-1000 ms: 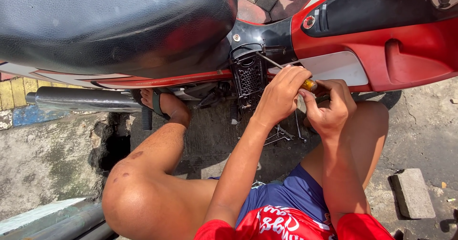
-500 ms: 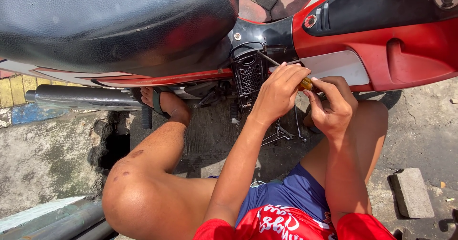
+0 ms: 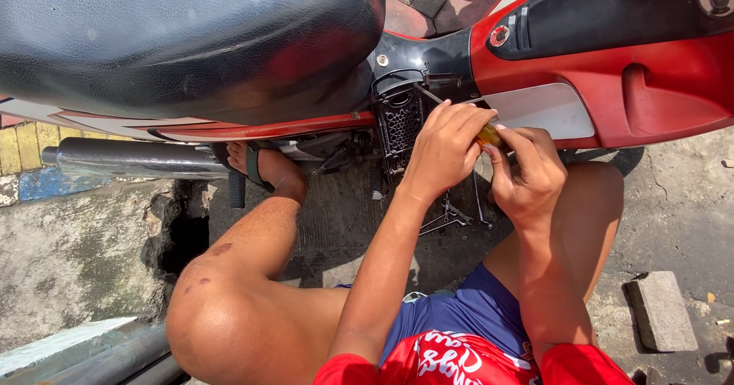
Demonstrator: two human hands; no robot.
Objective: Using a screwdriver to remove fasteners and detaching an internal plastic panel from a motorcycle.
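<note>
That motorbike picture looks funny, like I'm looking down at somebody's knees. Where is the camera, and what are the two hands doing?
The camera sits on the person's head and looks down, so you see their own arms, knees and blue shorts. They are squatting beside a red and black motorbike with a big black seat. Both hands hold one screwdriver with a yellow handle. The left hand grips it near the metal shaft, and the right hand holds the back of the handle. The tip points into the bike beside a black grille with little holes. On the concrete ground below lie a few metal wrenches. The shiny tube on the left is the exhaust pipe. A grey brick lies on the right.
</note>
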